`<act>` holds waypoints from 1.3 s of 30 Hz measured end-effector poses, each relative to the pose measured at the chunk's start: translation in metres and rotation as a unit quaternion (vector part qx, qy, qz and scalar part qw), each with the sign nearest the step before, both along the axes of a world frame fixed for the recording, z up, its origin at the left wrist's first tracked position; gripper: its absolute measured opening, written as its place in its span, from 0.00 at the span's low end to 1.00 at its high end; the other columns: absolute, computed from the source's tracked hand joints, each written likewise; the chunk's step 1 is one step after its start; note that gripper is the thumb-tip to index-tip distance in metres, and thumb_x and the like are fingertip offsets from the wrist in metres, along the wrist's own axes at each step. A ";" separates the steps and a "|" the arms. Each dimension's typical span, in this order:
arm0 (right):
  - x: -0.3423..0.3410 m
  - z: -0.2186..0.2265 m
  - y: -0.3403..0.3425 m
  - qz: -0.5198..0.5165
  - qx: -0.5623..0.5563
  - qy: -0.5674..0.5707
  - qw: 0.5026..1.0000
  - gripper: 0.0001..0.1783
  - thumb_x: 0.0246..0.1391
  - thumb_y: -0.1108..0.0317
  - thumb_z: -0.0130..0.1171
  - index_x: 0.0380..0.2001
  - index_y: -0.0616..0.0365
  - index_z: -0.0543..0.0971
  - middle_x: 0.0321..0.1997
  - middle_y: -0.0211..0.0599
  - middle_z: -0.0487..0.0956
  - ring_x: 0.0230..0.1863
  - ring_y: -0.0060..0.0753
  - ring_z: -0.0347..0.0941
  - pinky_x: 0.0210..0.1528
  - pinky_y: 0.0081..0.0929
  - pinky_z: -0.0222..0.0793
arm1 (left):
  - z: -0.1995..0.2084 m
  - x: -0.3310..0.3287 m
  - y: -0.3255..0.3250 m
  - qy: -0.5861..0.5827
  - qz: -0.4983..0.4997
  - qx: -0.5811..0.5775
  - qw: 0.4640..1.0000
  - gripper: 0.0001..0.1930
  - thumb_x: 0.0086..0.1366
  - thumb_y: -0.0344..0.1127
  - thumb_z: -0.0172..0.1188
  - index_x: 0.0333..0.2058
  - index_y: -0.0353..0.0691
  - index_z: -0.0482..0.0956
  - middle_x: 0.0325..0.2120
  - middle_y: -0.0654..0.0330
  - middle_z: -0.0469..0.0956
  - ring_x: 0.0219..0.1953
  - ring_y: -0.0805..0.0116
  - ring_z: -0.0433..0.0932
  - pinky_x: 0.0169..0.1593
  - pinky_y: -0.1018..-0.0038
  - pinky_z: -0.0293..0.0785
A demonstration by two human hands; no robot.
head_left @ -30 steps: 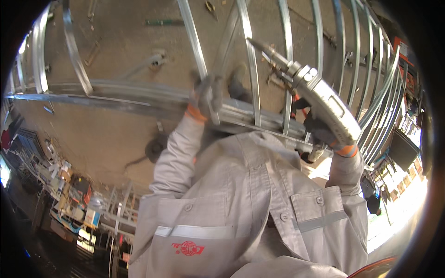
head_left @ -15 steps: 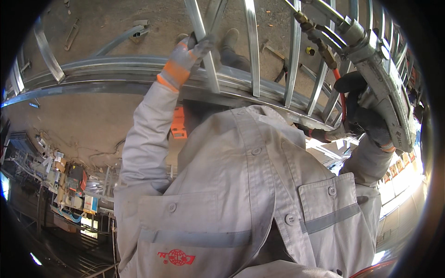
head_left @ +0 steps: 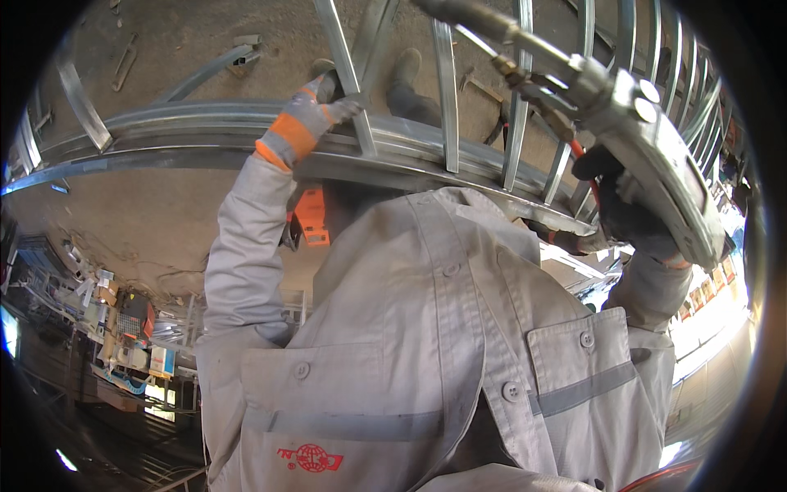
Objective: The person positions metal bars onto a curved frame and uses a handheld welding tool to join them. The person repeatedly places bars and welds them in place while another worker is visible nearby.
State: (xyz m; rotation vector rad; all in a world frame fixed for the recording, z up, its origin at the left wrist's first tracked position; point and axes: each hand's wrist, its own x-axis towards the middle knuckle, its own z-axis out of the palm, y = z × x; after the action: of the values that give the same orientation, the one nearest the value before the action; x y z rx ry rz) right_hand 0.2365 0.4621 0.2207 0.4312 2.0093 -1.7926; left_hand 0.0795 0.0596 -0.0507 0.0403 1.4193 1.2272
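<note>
Toward eleven o'clock, the left hand (head_left: 299, 123), in a grey and orange glove, is closed about a metal bar (head_left: 338, 49) near its lower end, one digit lying across the front; how hard it squeezes I cannot tell. That bar runs up toward twelve o'clock, slightly tilted, its lower end over the long metal rail (head_left: 197, 123). Between two and three o'clock the right hand (head_left: 631, 215), dark-gloved, is wrapped around a grey gun-shaped power tool (head_left: 656, 139), most of its fingers hidden; whether any presses a trigger cannot be seen. The nose points toward ten o'clock, its tip blurred at the upper edge.

My reading is that the bar is being steadied or positioned while the tool is held ready. The next move would seem to call for a firm left grasp and the nose kept clear of the other bars (head_left: 446, 98).

Those bars stand in the way around one o'clock, where the nose passes in front of them, and a red hose (head_left: 577, 149) hangs close to the right hand. A shoe (head_left: 406, 67) shows near twelve o'clock. At one o'clock lies a hammer-like tool (head_left: 485, 88); an orange box (head_left: 311, 217) sits between nine and ten, and boxed clutter (head_left: 123, 328) fills eight to nine
</note>
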 end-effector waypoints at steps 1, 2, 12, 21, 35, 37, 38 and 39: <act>0.000 -0.005 0.000 0.016 -0.002 0.004 1.000 0.30 0.50 0.72 0.73 0.57 0.62 0.76 0.48 0.41 0.83 0.42 0.29 0.80 0.46 0.24 0.77 | -0.001 0.000 0.000 0.035 -0.011 -0.016 0.999 0.36 0.67 0.43 0.68 0.66 0.33 0.63 0.40 0.49 0.83 0.38 0.68 0.82 0.41 0.77 0.79; 0.001 -0.013 -0.002 0.035 -0.007 0.009 0.999 0.30 0.50 0.72 0.73 0.57 0.62 0.76 0.48 0.41 0.83 0.42 0.29 0.80 0.47 0.25 0.77 | -0.001 0.000 0.000 0.057 -0.025 -0.052 0.997 0.35 0.67 0.43 0.68 0.65 0.32 0.63 0.39 0.50 0.83 0.36 0.69 0.81 0.39 0.78 0.78; 0.009 -0.090 -0.028 0.206 -0.090 0.060 0.973 0.26 0.50 0.72 0.74 0.53 0.63 0.79 0.50 0.45 0.82 0.47 0.36 0.79 0.46 0.29 0.76 | 0.000 -0.011 0.010 -0.245 0.164 -0.042 0.955 0.26 0.69 0.30 0.63 0.62 0.31 0.65 0.35 0.54 0.83 0.34 0.76 0.79 0.39 0.80 0.78; 0.012 -0.102 -0.037 0.202 -0.138 0.057 0.968 0.27 0.49 0.71 0.75 0.53 0.64 0.80 0.50 0.46 0.80 0.47 0.42 0.79 0.48 0.35 0.74 | -0.004 -0.014 0.007 -0.217 0.113 0.074 0.967 0.24 0.74 0.40 0.53 0.57 0.24 0.67 0.42 0.45 0.77 0.40 0.68 0.78 0.39 0.78 0.77; 0.003 -0.104 -0.050 0.204 -0.161 0.011 0.965 0.26 0.49 0.74 0.73 0.53 0.64 0.79 0.49 0.45 0.81 0.44 0.39 0.79 0.46 0.33 0.75 | 0.007 -0.014 0.011 0.043 -0.125 0.019 0.991 0.35 0.77 0.50 0.43 0.61 0.15 0.56 0.52 0.31 0.71 0.46 0.53 0.76 0.48 0.69 0.78; 0.002 -0.106 -0.051 0.206 -0.158 0.039 0.965 0.25 0.50 0.74 0.73 0.52 0.65 0.79 0.48 0.45 0.82 0.43 0.40 0.80 0.46 0.33 0.75 | 0.011 -0.017 0.013 0.049 -0.147 -0.003 0.988 0.35 0.77 0.49 0.44 0.62 0.15 0.56 0.53 0.31 0.70 0.48 0.55 0.76 0.49 0.70 0.78; 0.003 -0.107 -0.051 0.208 -0.154 0.039 0.965 0.25 0.50 0.73 0.73 0.52 0.65 0.79 0.47 0.44 0.82 0.43 0.40 0.80 0.45 0.33 0.75 | 0.014 -0.019 0.014 0.053 -0.172 -0.017 0.984 0.35 0.77 0.49 0.45 0.62 0.15 0.55 0.53 0.31 0.70 0.49 0.55 0.76 0.50 0.71 0.77; 0.004 -0.109 -0.052 0.203 -0.161 0.054 0.964 0.25 0.50 0.73 0.73 0.52 0.65 0.79 0.47 0.44 0.82 0.43 0.40 0.80 0.45 0.33 0.75 | 0.018 -0.019 0.014 0.042 -0.155 -0.009 0.987 0.36 0.77 0.49 0.45 0.62 0.14 0.55 0.53 0.30 0.70 0.50 0.55 0.76 0.51 0.71 0.77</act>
State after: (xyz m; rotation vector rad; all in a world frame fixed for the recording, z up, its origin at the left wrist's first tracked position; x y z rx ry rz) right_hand 0.2401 0.4105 0.1118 -0.1718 1.6715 -1.8517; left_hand 0.0607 0.0732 -0.0328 0.2933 1.4345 0.9638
